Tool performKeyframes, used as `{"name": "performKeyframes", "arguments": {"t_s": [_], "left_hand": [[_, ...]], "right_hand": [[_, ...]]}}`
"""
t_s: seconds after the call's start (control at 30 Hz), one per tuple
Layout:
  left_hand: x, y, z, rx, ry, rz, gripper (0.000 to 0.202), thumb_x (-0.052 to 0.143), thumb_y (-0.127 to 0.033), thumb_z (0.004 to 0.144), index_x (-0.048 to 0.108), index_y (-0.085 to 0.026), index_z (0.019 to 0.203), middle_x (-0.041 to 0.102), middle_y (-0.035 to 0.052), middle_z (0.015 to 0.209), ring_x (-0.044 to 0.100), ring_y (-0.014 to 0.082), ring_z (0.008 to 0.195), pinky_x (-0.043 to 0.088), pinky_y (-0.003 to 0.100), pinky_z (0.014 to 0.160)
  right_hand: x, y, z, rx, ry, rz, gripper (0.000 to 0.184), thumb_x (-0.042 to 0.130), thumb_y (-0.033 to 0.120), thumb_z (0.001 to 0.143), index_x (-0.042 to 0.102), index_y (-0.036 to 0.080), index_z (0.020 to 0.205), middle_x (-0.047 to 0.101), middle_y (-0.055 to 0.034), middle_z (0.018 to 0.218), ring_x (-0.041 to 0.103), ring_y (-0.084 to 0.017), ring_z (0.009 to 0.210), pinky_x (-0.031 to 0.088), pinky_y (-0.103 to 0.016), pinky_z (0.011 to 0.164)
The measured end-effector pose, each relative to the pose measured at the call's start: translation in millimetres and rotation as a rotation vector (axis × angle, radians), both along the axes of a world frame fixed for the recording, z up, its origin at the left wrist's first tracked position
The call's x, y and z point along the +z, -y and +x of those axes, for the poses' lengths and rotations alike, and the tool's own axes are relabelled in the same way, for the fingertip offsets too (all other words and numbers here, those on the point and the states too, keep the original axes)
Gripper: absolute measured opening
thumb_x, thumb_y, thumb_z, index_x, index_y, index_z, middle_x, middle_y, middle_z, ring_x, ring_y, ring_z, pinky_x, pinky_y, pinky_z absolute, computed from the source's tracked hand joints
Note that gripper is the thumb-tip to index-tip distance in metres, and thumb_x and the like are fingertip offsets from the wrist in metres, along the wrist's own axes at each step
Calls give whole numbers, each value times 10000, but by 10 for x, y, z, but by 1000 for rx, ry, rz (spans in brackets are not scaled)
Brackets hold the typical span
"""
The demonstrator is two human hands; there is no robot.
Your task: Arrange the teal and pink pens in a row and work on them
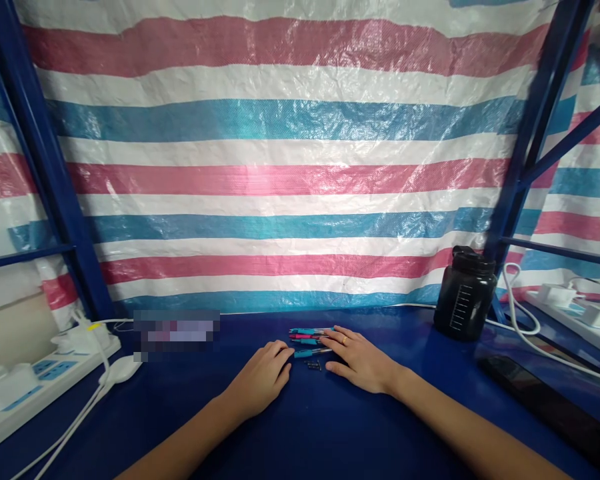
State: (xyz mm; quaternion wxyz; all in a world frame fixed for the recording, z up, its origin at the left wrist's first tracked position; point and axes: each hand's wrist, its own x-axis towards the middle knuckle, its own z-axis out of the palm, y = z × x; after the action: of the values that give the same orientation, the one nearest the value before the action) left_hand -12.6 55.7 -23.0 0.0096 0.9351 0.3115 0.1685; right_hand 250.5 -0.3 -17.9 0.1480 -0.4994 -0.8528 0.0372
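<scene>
Several pens with blue and pink barrels lie side by side on the blue tabletop. My right hand, wearing a ring, rests open with its fingertips over the right ends of the pens. To the left, my left hand lies on the table with loosely bent fingers and the thumb a little apart. Its fingertips are close to the pens' left ends, and I see nothing held in it. Between the two hands sit several small dark pieces, too small to name for certain.
A black bottle stands at the back right, with a dark phone-like slab nearer. White power strips and cables flank both sides. A blurred patch covers something at the back left. Striped sheeting hangs behind.
</scene>
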Motion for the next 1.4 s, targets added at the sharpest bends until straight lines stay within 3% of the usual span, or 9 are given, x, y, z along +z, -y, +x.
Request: {"name": "performKeyframes", "arguments": {"t_s": [0.3,0.47,0.63,0.7,1.2,1.4], "left_hand": [[26,12,5,0,2,3,293,405,-186,961,568,-186,1204,588,74,1141,563,225,1032,461,381,898],[38,26,10,20,-22,14,289,415,-186,958,564,-183,1206,597,73,1133,565,229,1025,456,380,878],[67,40,32,43,-46,30,199,450,-227,965,598,-200,1095,632,46,1056,581,218,965,446,348,813],[70,38,45,41,-52,62,169,458,-240,967,608,-202,1035,645,35,1009,590,209,927,438,333,786],[43,33,59,55,-26,178,163,443,-186,961,599,-203,917,659,9,859,587,200,790,381,318,707],[48,23,52,44,-2,207,196,423,-206,976,615,-202,941,666,16,867,592,200,800,391,325,724]], "right_hand": [[21,13,-26,15,0,38,562,329,532,989,356,235,1465,377,-80,1497,256,-292,1397,232,-490,1133],[-9,38,-20,21,-26,163,483,395,445,988,430,212,1409,428,-98,1443,290,-288,1375,273,-473,1118],[-51,55,-42,-37,-7,298,291,452,247,955,569,171,1210,582,-118,1167,513,-261,1106,442,-424,945],[-45,64,-55,-59,26,313,228,463,223,944,603,175,1118,598,-103,1059,541,-251,983,463,-417,874],[-77,60,-69,-86,66,334,208,480,206,933,613,167,1088,580,-97,1002,523,-252,926,463,-398,830],[-74,55,-73,-92,75,345,146,477,194,929,609,165,982,574,-86,991,515,-238,903,456,-380,813]]}}
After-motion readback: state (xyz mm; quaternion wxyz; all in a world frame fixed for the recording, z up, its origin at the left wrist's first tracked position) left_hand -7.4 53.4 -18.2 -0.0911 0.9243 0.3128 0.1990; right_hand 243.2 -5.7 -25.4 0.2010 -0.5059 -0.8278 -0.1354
